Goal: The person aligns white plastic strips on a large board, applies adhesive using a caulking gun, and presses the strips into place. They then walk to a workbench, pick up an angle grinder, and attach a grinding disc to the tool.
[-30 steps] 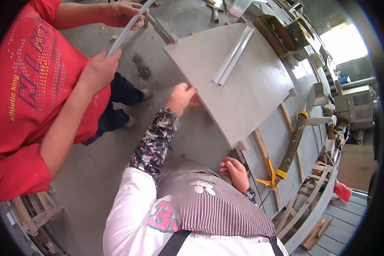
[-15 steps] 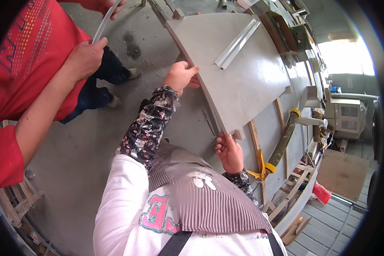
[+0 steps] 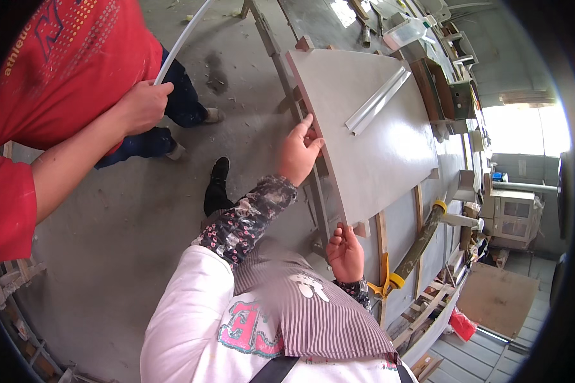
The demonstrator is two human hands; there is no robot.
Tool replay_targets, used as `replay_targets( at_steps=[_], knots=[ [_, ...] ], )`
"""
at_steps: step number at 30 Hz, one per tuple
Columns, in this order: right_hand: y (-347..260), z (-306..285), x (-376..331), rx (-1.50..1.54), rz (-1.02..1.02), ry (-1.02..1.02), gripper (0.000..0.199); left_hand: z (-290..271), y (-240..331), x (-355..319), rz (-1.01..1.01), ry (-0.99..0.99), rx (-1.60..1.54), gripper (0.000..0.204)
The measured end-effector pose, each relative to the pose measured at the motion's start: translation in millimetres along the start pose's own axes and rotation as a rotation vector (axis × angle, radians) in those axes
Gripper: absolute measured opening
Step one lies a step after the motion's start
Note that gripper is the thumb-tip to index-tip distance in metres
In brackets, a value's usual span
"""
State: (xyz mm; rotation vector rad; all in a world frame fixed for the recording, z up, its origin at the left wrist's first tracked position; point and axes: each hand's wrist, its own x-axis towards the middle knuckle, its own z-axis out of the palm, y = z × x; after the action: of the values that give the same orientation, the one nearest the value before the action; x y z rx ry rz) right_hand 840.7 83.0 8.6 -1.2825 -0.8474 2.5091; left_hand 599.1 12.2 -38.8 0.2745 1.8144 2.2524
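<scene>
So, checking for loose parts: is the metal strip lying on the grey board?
Yes, the metal strip lies flat on the grey board, away from both hands.

Daylight glares white from the right, shadows stay soft, and fisheye edges bend into black.

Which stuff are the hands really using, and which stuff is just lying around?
In use:
- grey board, left hand on its near edge
- right hand at the board's lower corner
- wooden blocks under the board

Just lying about:
- metal angle strip on top of the board
- yellow clamp
- clear plastic box
- white strip, held by another person's hand
</scene>
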Motion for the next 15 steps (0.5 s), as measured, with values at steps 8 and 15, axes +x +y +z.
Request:
replay_targets(
  at_steps=[8, 15],
  knots=[
    [-5, 4, -30, -0.307, -0.095, 0.137, 0.034, 0, -2, -2, -0.125, -0.032, -0.235, 0.057],
    [-1, 24, -45, -0.390, -0.108, 0.010, 0.043, 1, -6, -2, -0.120, -0.042, -0.299, 0.058]
  ],
)
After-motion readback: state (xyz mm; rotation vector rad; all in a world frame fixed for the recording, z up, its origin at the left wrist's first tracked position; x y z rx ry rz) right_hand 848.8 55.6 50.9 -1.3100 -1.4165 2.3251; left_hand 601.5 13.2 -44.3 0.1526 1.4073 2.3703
